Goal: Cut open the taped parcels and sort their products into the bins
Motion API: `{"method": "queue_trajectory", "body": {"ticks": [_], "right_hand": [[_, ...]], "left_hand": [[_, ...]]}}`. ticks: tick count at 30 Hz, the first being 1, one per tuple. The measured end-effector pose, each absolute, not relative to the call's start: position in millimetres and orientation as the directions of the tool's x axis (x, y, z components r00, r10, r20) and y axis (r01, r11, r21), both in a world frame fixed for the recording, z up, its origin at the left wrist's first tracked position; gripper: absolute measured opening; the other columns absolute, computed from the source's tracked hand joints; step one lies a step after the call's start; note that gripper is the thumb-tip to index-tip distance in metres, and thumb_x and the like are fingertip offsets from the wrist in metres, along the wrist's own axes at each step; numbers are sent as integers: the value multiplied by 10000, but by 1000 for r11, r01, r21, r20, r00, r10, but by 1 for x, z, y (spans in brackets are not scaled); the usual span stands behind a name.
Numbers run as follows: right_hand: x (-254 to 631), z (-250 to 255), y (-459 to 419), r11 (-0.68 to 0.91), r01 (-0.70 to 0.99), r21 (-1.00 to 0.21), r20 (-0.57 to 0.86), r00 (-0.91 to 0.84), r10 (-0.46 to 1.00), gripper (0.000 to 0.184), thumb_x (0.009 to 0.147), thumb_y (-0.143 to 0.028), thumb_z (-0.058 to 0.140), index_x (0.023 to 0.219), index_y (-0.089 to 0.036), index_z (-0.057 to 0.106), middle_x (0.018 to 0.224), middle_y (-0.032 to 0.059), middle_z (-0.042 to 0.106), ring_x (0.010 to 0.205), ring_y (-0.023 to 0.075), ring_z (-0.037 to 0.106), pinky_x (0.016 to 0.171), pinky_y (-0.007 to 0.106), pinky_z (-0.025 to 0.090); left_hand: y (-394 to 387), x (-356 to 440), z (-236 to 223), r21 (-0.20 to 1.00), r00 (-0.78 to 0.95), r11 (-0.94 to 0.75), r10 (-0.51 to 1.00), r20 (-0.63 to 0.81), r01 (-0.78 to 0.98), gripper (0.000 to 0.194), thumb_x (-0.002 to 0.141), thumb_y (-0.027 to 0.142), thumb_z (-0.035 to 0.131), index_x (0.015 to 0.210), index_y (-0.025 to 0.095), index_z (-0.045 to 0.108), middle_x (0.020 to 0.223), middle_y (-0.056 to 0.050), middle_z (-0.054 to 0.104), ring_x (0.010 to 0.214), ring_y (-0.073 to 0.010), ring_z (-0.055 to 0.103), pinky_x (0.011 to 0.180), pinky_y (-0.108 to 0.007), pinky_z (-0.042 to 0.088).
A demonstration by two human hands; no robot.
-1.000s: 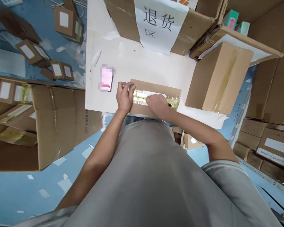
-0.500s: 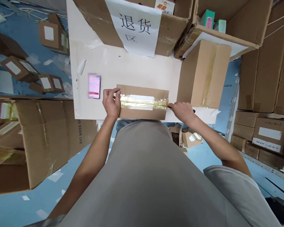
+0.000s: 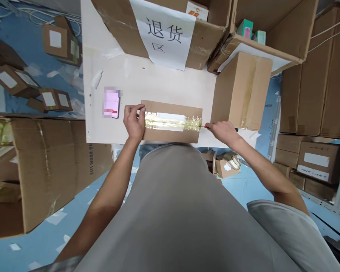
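Observation:
A taped cardboard box (image 3: 170, 136) lies flat near the table's front edge, with a white label and shiny clear tape running along its top. My left hand (image 3: 134, 122) grips the box's left end, fingers bent over the edge. Closed in my right hand (image 3: 223, 133) is a slim tool (image 3: 206, 127) with a thin metal tip, a red front and a black rear end; its exact kind is hard to make out. The tip points left, just off the box's right end. A slit-like line runs along the tape.
On the white table (image 3: 164, 85) lie a phone (image 3: 112, 104) and a small white tube (image 3: 97, 79). A closed carton (image 3: 251, 90) stands at right. Two open cartons line the back, one bearing a paper sign (image 3: 166, 37). Another large carton (image 3: 59, 166) stands at left.
My right hand has drawn the tool slightly to the right, so its tip has come away from the box's right end. My left hand keeps its place on the box.

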State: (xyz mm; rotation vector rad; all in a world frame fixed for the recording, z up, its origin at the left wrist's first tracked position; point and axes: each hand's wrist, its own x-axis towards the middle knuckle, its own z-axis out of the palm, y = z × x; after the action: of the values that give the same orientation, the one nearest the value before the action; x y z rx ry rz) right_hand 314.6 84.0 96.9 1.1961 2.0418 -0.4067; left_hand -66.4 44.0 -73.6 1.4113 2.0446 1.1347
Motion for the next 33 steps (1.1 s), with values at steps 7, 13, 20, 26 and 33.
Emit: {"method": "queue_trajectory", "body": {"ticks": [7,13,20,26,33], "right_hand": [[357,25,57,262,892,-368,-502,-428,752,444,1236,-420,433,1475,-203,737,1399,173,848,1202,325,803,979,376,567],[298,-52,26,-37,649,-760,-188,-165,968,511,1199,-580,340,1346,-227,678,1294,168,818,1164,297,773,1101,426,587],[238,-48,40,-275,594,-756,-317,35,948,508,1169,-501,286,1307,-172,648,1307,189,803,1205,250,724,1122,351,570],[271,36,48,-197,837,-511,-217,96,971,650,1216,-517,206,1579,-175,624,1463,238,793,1309,322,752,1112,408,588],[274,72,64,3,954,-300,-127,-43,991,681,1210,-363,188,1730,-142,569,1618,216,719,1456,293,703,1252,417,539]], "left_hand": [[47,-85,-77,800,-400,161,911,105,577,280,1134,467,704,1222,231,827,1149,-98,730,960,-229,706,974,-380,612],[42,-135,-82,745,-441,253,895,62,618,267,1137,371,633,1309,220,771,1257,-129,771,1122,-263,744,1036,-392,612],[24,-161,-93,713,-546,340,835,71,613,335,1118,510,602,1152,214,757,1132,-131,771,1036,-273,740,1007,-437,604],[17,-83,-125,829,-446,354,884,-144,434,595,1104,760,561,1149,193,739,1125,-104,784,1127,-257,740,1047,-441,558],[41,-12,-117,856,-209,419,906,-369,304,329,998,475,769,1162,191,794,1251,-186,844,1191,-362,760,1124,-559,595]]}}
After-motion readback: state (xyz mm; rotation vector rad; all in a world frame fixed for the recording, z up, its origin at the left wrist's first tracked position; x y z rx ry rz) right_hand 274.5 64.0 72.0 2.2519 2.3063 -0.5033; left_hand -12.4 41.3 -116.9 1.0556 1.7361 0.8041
